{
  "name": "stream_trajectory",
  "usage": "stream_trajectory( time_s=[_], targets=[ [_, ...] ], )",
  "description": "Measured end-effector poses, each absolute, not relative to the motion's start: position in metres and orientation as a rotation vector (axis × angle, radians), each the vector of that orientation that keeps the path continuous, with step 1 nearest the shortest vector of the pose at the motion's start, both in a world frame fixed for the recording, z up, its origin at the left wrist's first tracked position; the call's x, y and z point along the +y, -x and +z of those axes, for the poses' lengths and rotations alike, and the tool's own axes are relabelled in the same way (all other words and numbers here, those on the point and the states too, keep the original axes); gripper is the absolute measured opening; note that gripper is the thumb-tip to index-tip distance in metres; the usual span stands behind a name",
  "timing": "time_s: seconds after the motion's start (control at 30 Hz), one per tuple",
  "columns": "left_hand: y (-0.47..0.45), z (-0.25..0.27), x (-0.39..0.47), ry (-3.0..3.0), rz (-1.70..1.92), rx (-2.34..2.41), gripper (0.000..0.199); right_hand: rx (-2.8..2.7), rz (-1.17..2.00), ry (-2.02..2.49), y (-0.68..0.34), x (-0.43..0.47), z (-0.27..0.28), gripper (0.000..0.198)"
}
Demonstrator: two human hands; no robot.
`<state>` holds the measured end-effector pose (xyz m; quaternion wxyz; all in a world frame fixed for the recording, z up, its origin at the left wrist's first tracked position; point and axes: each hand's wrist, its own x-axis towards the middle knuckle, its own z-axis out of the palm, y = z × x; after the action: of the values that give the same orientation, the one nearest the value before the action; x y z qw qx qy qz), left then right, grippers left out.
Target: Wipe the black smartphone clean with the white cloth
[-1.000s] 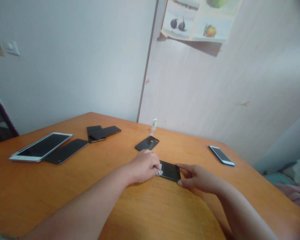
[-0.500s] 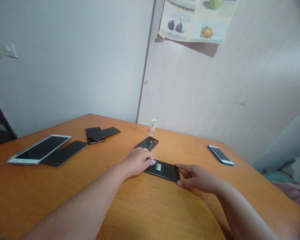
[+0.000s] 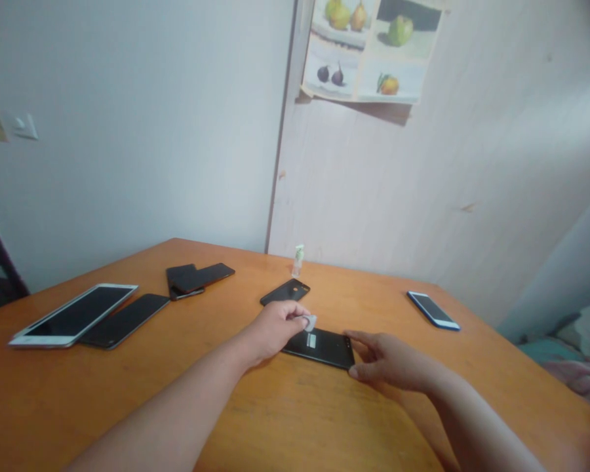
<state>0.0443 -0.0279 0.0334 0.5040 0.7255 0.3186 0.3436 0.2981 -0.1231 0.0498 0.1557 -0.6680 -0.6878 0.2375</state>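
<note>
A black phone (image 3: 322,347) with a small white label lies flat on the wooden table (image 3: 285,419). My right hand (image 3: 381,357) grips its right end, thumb at the near corner and fingers at the far one. My left hand (image 3: 278,328) is over the phone's left end, pinching a small whitish pad (image 3: 309,322) between thumb and fingers; its exact kind is unclear. Just behind my left hand rests a black phone case (image 3: 286,291) with a round hole, partly covered by the hand.
A small clear spray bottle (image 3: 297,262) stands behind the case. To the left lie a white tablet (image 3: 73,316), a dark phone (image 3: 128,320) beside it, and overlapping black phones (image 3: 204,278) farther back. A blue-edged white phone (image 3: 432,310) lies at right, near the table's edge.
My left hand has lifted slightly, and more of the whitish pad shows. My right hand keeps its grip on the phone. The camera view has tilted up a little.
</note>
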Motion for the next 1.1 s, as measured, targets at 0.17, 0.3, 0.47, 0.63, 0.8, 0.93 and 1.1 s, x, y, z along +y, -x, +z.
stream_trajectory(
  time_s=[0.17, 0.3, 0.47, 0.63, 0.8, 0.93, 1.1],
  targets=[
    [-0.047, 0.039, -0.035, -1.512, 0.832, 0.726, 0.023, -1.953, 0.589, 1.83, -0.296, -0.122, 0.048, 0.067],
    [-0.052, 0.039, -0.042, -1.508, 0.873, 0.739, 0.018, -1.897, 0.424, 1.66, -0.266, -0.121, 0.047, 0.022],
    [-0.06, 0.033, -0.05, -1.624, 0.892, 0.752, 0.014, -1.724, 0.561, 1.409, -0.221, -0.128, 0.029, 0.016],
    [-0.062, 0.037, -0.059, -1.613, 0.875, 0.728, 0.011, -1.617, 0.62, 1.309, -0.214, -0.13, 0.022, 0.024],
    [-0.063, 0.043, -0.064, -1.433, 0.82, 0.628, 0.009, -1.577, 0.58, 1.347, -0.219, -0.127, 0.031, 0.024],
    [-0.063, 0.043, -0.065, -1.363, 0.779, 0.578, 0.009, -1.613, 0.591, 1.335, -0.217, -0.128, 0.036, 0.02],
    [-0.06, 0.037, -0.058, -1.465, 0.706, 0.571, 0.013, -1.724, 0.464, 1.404, -0.224, -0.126, 0.037, 0.018]
  ],
)
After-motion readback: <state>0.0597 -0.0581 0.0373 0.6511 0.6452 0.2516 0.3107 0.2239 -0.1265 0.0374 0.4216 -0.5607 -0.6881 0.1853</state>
